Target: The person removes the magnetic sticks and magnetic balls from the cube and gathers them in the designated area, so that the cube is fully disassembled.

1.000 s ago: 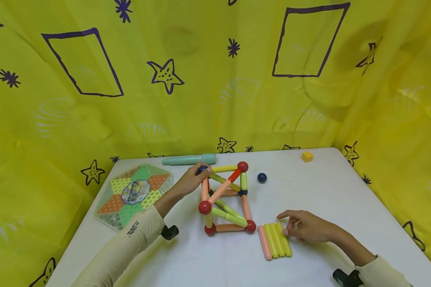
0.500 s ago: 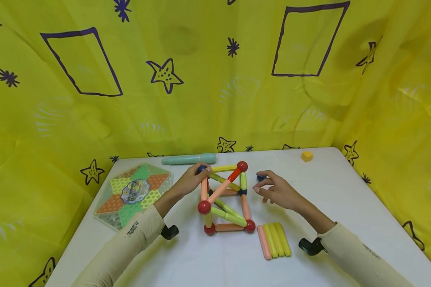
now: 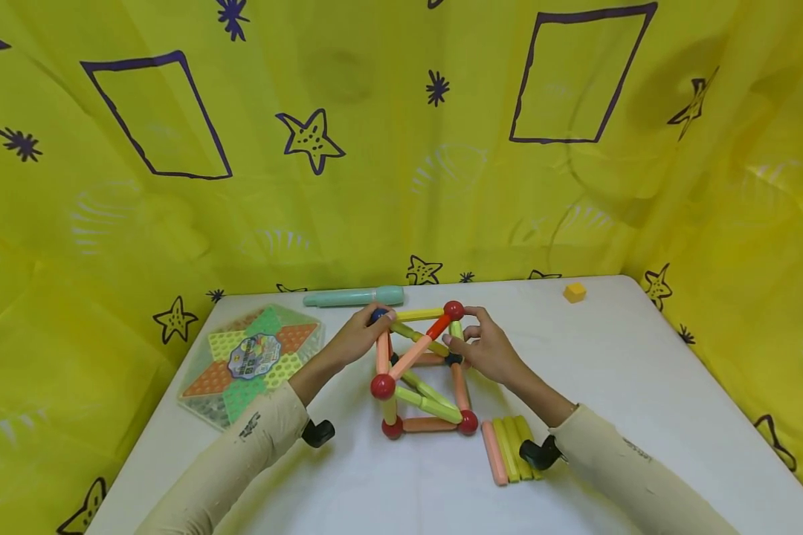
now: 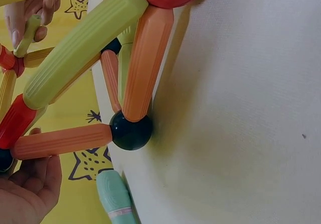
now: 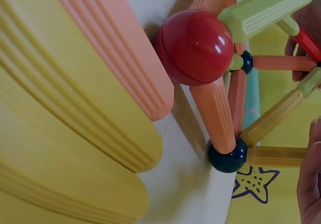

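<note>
A cube-like frame of magnetic rods [image 3: 429, 424] and balls stands mid-table. My left hand [image 3: 358, 338] pinches the dark-blue ball [image 3: 378, 316] at its upper left corner. In the left wrist view, my left fingers [image 4: 35, 184] lie against the orange rod [image 4: 62, 139] below that ball. My right hand [image 3: 487, 348] is at the frame's upper right, its index finger beside the red ball [image 3: 453, 310]. The left wrist view shows its thumb and fingers around a light-green magnetic rod [image 4: 29, 34] at that ball. Part of my right hand [image 5: 311, 184] shows at the right wrist view's edge.
One pink rod [image 3: 494, 453] and several yellow rods [image 3: 508, 448] lie side by side near my right forearm. A hexagonal board-game box [image 3: 254, 357] lies to the left. Behind are a mint-green marker [image 3: 353, 297] and a yellow block [image 3: 574, 292], before the yellow curtain [image 3: 388, 200].
My right hand moved from the loose rods to the loose dark ball, then left to the frame's upper right. That ball no longer shows. My left hand stayed in place.
</note>
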Motion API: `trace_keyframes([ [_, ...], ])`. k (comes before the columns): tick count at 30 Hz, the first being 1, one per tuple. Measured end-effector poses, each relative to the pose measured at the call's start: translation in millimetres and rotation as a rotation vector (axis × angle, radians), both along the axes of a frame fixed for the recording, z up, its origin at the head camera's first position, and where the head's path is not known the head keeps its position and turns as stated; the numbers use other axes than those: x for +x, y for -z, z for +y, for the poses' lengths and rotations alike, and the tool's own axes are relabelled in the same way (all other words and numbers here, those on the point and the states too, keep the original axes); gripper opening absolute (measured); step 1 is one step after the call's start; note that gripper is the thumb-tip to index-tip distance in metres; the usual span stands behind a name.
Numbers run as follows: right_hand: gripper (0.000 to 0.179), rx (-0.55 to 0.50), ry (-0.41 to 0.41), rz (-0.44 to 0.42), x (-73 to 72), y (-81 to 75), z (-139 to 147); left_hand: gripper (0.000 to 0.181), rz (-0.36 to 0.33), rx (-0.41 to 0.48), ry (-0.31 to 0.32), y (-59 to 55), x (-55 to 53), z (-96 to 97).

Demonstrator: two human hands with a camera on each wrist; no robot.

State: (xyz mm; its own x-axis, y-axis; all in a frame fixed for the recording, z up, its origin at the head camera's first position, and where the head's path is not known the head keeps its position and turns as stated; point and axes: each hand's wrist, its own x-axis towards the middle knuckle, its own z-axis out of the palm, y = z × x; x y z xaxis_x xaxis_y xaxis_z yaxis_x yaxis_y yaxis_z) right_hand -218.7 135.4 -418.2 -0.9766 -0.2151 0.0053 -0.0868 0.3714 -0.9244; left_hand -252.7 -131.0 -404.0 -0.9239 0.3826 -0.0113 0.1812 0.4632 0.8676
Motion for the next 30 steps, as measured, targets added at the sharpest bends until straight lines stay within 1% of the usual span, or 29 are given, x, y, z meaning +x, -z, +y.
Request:
trace_keyframes([
  [2,0.069,0.010,0.016,0.009,0.0,0.1,0.5,0.042,-0.002,0.003,0.003,-0.2,0.2,0.1],
  [4,0.059,0.025,0.027,0.032,0.7,0.0,3.0,0.042,-0.005,0.004,0.007,-0.5,0.1,0.5],
  [7,0.041,0.075,0.045,0.096,2.7,-1.3,8.1,0.043,-0.008,0.003,0.010,-1.0,0.4,0.9],
  [9,0.032,0.120,0.050,0.146,3.6,-2.7,10.8,0.043,-0.008,0.003,0.008,-1.2,0.2,0.9],
  [11,0.028,0.159,0.052,0.189,3.6,-4.4,11.9,0.043,-0.007,0.001,0.004,-1.1,0.0,0.9],
  [14,0.027,0.209,0.049,0.233,1.6,-6.8,11.7,0.044,-0.008,0.005,-0.003,-0.7,0.2,1.1],
  [18,0.027,0.265,0.063,0.242,-0.9,-9.0,12.0,0.045,-0.013,0.010,0.005,0.3,-0.1,1.8],
  [22,0.024,0.283,0.065,0.236,-2.1,-10.8,13.0,0.042,-0.005,0.011,0.014,-0.2,0.6,1.6],
  [26,0.021,0.259,0.034,0.226,-2.7,-12.5,14.2,0.042,0.005,0.019,0.011,-3.1,3.8,1.0],
  [30,0.023,0.246,-0.013,0.191,-2.2,-12.4,19.6,0.042,0.009,0.011,0.011,-4.0,3.7,0.7],
])
